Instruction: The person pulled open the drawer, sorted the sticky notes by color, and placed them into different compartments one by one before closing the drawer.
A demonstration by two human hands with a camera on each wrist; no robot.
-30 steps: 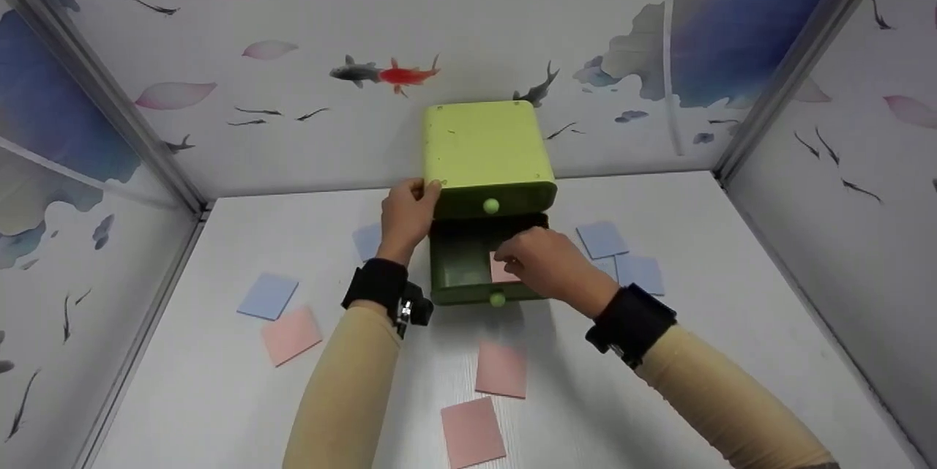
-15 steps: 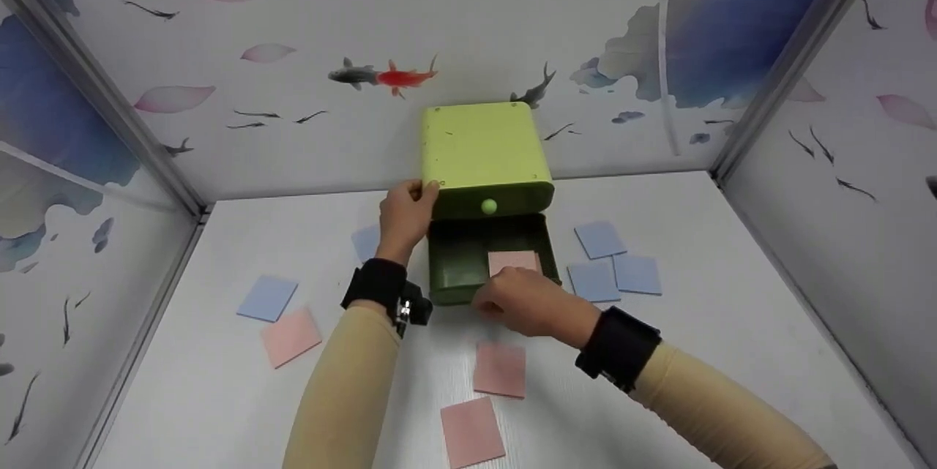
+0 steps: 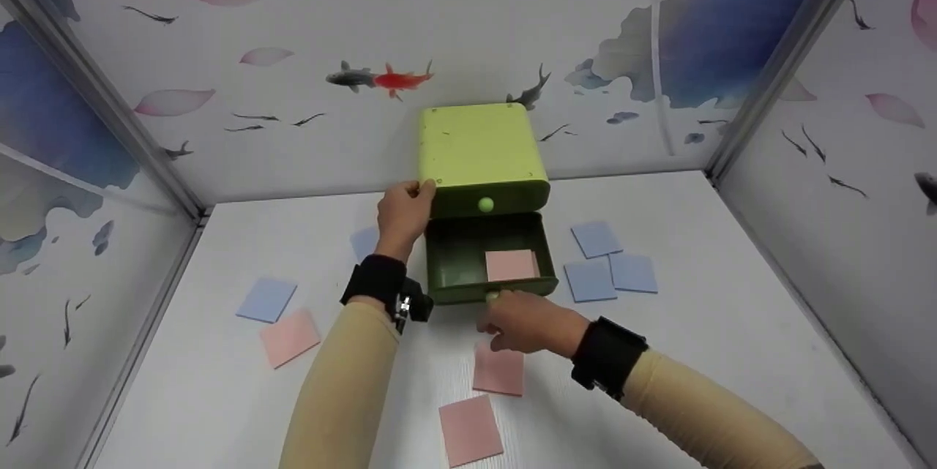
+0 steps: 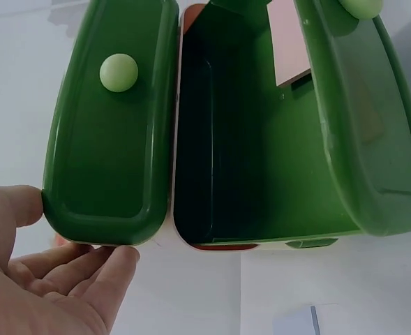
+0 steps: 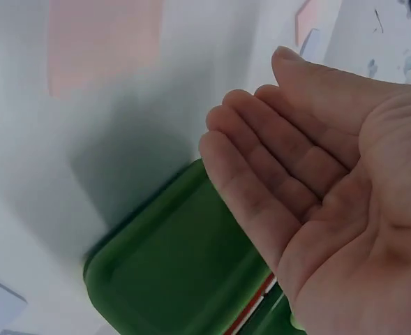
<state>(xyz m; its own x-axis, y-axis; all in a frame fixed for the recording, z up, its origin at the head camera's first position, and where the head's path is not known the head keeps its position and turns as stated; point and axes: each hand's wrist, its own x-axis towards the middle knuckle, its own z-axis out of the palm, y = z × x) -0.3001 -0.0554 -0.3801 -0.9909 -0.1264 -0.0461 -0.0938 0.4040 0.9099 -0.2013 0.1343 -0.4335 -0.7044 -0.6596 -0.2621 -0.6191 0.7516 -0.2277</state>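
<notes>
A small two-drawer box (image 3: 479,143) with a light green top stands against the back wall. Its upper drawer (image 4: 107,153) is closed and the lower drawer (image 3: 455,263) is pulled out, with pink square pads (image 3: 509,265) inside on the right. My left hand (image 3: 404,216) grips the box's front left corner at the upper drawer, thumb at the front face and fingers along the side. My right hand (image 3: 528,321) hovers before the lower drawer's front, fingers loosely bent and holding nothing, partly covering its round knob (image 3: 492,296).
Two pink pads (image 3: 471,431) lie on the white table in front of the box, one partly under the right hand. Blue pads (image 3: 590,281) lie to the right. A blue pad (image 3: 266,300) and another pink pad (image 3: 290,338) lie at left. Printed walls enclose the table.
My right hand has drawn back out of the lower drawer toward me, leaving the pink pads inside in view. My left hand has kept its grip on the box corner.
</notes>
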